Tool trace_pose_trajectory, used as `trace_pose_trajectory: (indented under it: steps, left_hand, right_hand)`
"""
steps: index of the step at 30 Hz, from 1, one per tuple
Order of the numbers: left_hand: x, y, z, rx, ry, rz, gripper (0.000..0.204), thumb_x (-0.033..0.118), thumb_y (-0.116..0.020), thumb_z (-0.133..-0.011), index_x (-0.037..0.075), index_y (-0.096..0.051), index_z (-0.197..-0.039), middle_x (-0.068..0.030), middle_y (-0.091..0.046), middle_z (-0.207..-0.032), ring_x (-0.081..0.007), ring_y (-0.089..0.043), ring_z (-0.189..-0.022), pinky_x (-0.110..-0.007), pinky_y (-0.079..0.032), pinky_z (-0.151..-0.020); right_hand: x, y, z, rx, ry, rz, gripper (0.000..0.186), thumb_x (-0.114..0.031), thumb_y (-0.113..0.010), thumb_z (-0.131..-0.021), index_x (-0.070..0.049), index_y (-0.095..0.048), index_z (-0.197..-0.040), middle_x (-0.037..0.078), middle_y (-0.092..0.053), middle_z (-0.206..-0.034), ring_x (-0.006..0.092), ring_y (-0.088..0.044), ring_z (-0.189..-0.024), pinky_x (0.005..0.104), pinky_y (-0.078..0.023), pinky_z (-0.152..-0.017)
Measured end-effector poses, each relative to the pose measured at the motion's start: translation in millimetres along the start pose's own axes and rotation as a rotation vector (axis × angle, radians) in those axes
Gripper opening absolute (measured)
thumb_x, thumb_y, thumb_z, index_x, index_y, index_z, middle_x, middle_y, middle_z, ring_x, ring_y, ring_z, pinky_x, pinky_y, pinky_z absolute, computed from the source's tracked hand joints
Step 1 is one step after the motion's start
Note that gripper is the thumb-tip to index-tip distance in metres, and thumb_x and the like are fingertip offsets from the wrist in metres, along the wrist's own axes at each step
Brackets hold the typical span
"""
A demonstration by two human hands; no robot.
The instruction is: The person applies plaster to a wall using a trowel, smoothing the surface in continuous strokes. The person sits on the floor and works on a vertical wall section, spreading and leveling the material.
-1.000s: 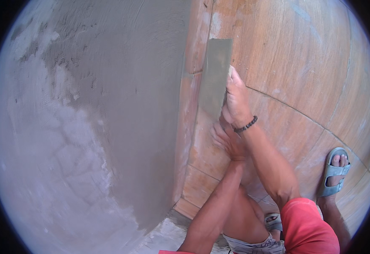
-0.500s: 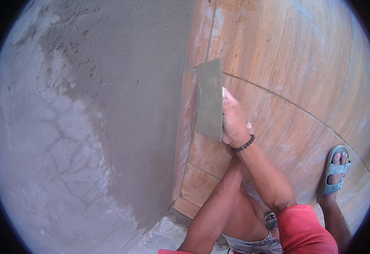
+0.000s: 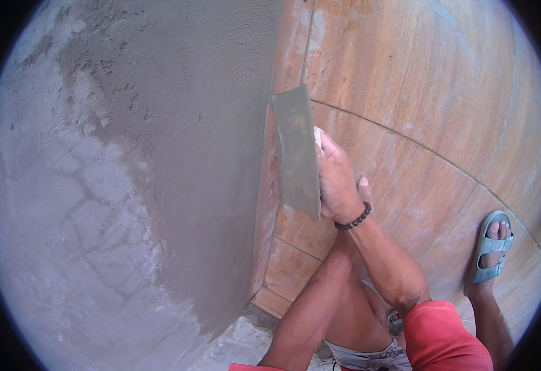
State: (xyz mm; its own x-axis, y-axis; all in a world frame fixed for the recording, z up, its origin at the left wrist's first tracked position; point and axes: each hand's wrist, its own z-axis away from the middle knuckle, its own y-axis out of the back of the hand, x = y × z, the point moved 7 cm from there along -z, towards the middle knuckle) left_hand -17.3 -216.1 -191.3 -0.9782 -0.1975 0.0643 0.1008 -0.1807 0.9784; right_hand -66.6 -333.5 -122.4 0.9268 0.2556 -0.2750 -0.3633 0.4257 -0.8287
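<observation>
My right hand (image 3: 337, 182), with a dark beaded bracelet at its wrist, is closed round the handle of a plastering trowel (image 3: 297, 157). The trowel's long flat blade is coated with a grey-green film and stands lengthwise beside the wall's foot. Its upper corner comes up to the edge of the wet grey plaster (image 3: 202, 136); whether it touches, I cannot tell. My left forearm crosses beneath the right wrist. Of my left hand (image 3: 365, 189) only a fingertip or two shows behind that wrist; the rest is hidden.
Orange-brown tiles (image 3: 406, 161) cover the floor, and a narrow tile skirting (image 3: 264, 229) runs along the wall. Paler, cracked-looking plaster (image 3: 91, 229) lies at lower left. A foot in a grey-blue sandal (image 3: 492, 250) stands at right. Rough whitish ground (image 3: 236, 343) shows below.
The trowel and my right hand have shifted left and slightly down, toward the plastered wall. A little more of my left fingers shows behind the wrist.
</observation>
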Motion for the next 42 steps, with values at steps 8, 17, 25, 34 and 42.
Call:
trace_pose_trajectory:
  steps: [8, 17, 25, 34, 42]
  left_hand:
    - [3, 3, 0, 0.028, -0.060, 0.007, 0.080, 0.055, -0.046, -0.096, -0.001, -0.027, -0.149, -0.0278, -0.027, -0.150, -0.0442, -0.026, -0.140, -0.054, -0.019, -0.112]
    - [3, 11, -9, 0.088, -0.080, 0.191, 0.075, 0.051, -0.053, -0.092, 0.005, -0.031, -0.147, -0.0230, -0.027, -0.147, -0.0481, -0.020, -0.139, -0.063, -0.016, -0.107]
    - [14, 25, -14, 0.234, -0.172, 0.049, 0.072, 0.059, -0.036, -0.098, 0.003, -0.038, -0.142, -0.0227, -0.029, -0.144, -0.0482, -0.025, -0.136, -0.062, -0.020, -0.106]
    - [14, 27, -14, 0.244, -0.182, 0.040, 0.069, 0.047, -0.055, -0.094, 0.003, -0.036, -0.143, -0.0210, -0.028, -0.144, -0.0478, -0.025, -0.136, -0.062, -0.021, -0.106]
    - [13, 24, -13, 0.240, -0.207, -0.013, 0.072, 0.042, -0.064, -0.089, 0.004, -0.035, -0.142, -0.0216, -0.029, -0.143, -0.0488, -0.025, -0.136, -0.062, -0.024, -0.105]
  right_hand:
    - [-3, 8, 9, 0.012, -0.034, -0.030, 0.047, -0.027, -0.053, -0.103, 0.002, -0.045, -0.139, 0.011, -0.065, -0.110, 0.0124, -0.065, -0.088, 0.0274, -0.057, -0.071]
    - [-56, 27, -49, -0.149, 0.236, -0.255, 0.033, -0.025, -0.048, -0.103, 0.000, -0.054, -0.122, 0.008, -0.065, -0.107, 0.0135, -0.066, -0.091, 0.0288, -0.058, -0.075]
    - [-91, 7, -110, -0.007, 0.291, -0.194, 0.035, -0.025, -0.050, -0.103, 0.000, -0.053, -0.127, 0.007, -0.065, -0.107, 0.0120, -0.066, -0.089, 0.0281, -0.059, -0.072]
    - [-94, -12, -111, -0.085, 0.364, -0.152, 0.039, -0.026, -0.050, -0.103, -0.002, -0.050, -0.134, 0.005, -0.064, -0.109, 0.0094, -0.064, -0.090, 0.0258, -0.057, -0.075]
    - [-89, -16, -110, -0.087, 0.419, -0.059, 0.043, -0.032, -0.049, -0.104, -0.002, -0.048, -0.135, 0.005, -0.063, -0.111, 0.0082, -0.062, -0.094, 0.0249, -0.055, -0.076]
